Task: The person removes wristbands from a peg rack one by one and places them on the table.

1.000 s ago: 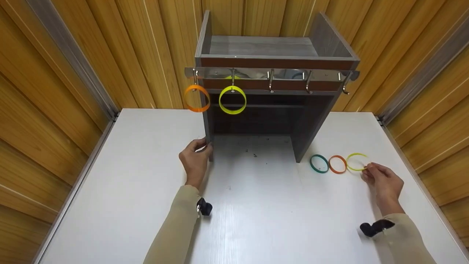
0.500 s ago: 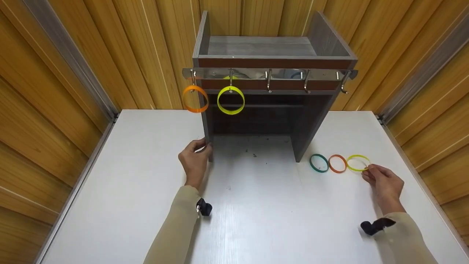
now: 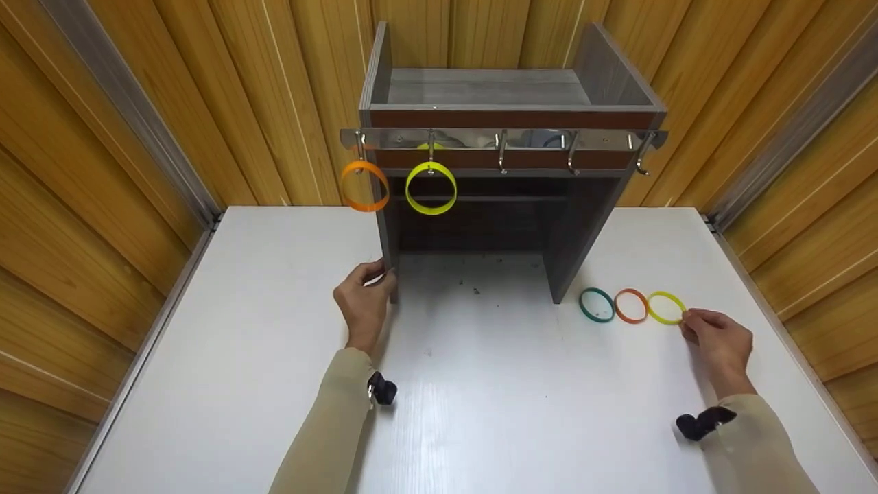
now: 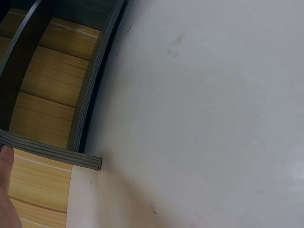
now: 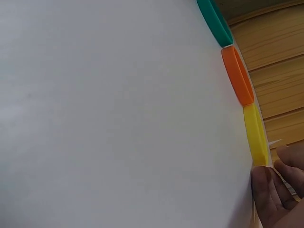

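My left hand (image 3: pixel 362 299) grips the lower front edge of the grey shelf unit's left side panel (image 3: pixel 385 237); in the left wrist view a finger (image 4: pixel 5 164) lies against that panel. On the white table to the right, my right hand (image 3: pixel 719 342) pinches the near right edge of a yellow wristband (image 3: pixel 667 293). An orange wristband (image 3: pixel 631 291) and a green wristband (image 3: pixel 597 289) lie in a row to its left. From the unit's metal hook rail (image 3: pixel 470 139) hang an orange wristband (image 3: pixel 365 208) on the leftmost hook and a yellow-green wristband (image 3: pixel 431 212) on the second.
Three hooks on the rail's right half carry nothing. The unit's right side panel (image 3: pixel 583 240) stands close to the green wristband. Wood-look walls (image 3: pixel 103 171) enclose the white table (image 3: pixel 480 412). Small dark specks lie under the unit.
The yellow wristband at my right hand was tilted up and has come down flat, shifting slightly left beside the orange one. My left hand keeps its hold on the panel.
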A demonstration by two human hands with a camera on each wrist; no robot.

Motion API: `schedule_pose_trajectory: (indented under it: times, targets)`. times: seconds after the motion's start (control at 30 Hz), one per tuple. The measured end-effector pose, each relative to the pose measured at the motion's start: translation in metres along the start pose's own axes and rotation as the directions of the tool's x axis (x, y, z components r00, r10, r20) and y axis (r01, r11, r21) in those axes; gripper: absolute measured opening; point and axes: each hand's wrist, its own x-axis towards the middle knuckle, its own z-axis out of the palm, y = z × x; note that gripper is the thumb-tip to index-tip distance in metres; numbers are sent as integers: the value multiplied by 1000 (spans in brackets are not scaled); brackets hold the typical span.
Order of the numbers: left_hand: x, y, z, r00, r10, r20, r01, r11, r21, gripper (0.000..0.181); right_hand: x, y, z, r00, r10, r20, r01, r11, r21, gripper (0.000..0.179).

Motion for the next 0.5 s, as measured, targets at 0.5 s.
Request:
schedule_pose_trajectory:
  times: [0.5]
  targets:
    - [0, -2, -1, 998, 57, 1, -57, 998, 41, 16, -8, -23, 14, 987, -161, -11, 161, 983, 90, 23]
